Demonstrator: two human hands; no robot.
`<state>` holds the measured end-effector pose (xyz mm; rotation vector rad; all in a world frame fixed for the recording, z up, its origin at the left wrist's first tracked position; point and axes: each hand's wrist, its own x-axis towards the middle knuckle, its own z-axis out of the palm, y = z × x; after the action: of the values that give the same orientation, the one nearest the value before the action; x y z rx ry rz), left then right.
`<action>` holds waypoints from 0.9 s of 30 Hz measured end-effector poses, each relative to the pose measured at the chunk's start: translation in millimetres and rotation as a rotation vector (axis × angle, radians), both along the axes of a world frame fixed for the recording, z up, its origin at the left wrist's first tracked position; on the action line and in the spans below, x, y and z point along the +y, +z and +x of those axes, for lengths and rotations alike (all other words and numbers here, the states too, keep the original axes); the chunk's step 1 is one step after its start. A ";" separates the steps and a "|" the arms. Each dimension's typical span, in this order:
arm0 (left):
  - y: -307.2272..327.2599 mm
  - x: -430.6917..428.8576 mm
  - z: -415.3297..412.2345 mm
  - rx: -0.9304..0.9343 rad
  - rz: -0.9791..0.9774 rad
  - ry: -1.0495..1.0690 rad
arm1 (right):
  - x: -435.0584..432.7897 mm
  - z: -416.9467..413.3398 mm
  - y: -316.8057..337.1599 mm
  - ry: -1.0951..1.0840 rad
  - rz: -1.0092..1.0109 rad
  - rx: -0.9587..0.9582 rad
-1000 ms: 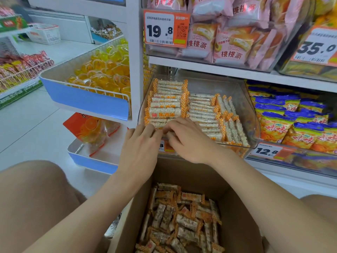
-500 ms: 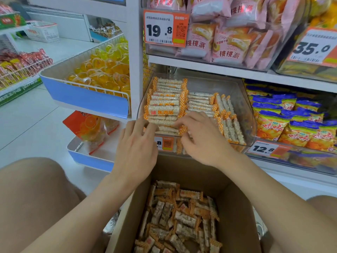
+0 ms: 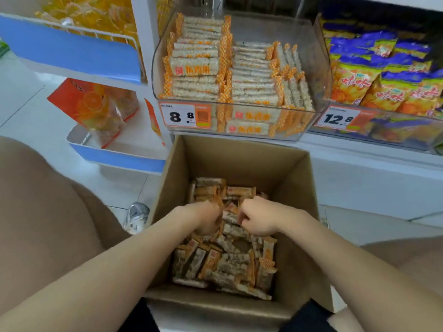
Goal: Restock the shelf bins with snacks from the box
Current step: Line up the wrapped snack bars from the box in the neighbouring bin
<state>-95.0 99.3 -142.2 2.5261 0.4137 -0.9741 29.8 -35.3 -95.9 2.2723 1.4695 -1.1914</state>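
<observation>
Below, loose snack bars (image 3: 223, 264) in the box (image 3: 239, 161), long axes every way.

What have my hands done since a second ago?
The left hand and right hand pulled back from the clear bin and dropped into the box, fingers curling into the loose snack bars, seemingly grabbing more. The bin's stacked rows look unchanged.

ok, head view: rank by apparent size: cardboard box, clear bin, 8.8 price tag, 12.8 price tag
1. cardboard box, largest, though nearness to the camera inflates it.
2. clear bin.
3. 8.8 price tag and 12.8 price tag: they look about alike, so not ranked.
</observation>
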 end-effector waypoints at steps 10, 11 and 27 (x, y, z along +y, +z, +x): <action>-117.5 -14.8 -5.6 0.038 -0.065 0.150 | -35.8 7.4 -144.0 -0.222 -0.210 0.075; -122.2 -19.1 -2.5 -0.033 -0.042 0.147 | -38.5 2.7 -153.8 -0.219 -0.212 0.066; -171.0 -23.0 21.5 0.014 0.011 0.096 | -25.6 -3.3 -202.0 -0.429 0.015 0.091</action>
<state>-73.5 76.2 -313.2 2.4860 0.5406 -0.9558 26.5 -60.9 -297.9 2.6625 1.0441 -1.4104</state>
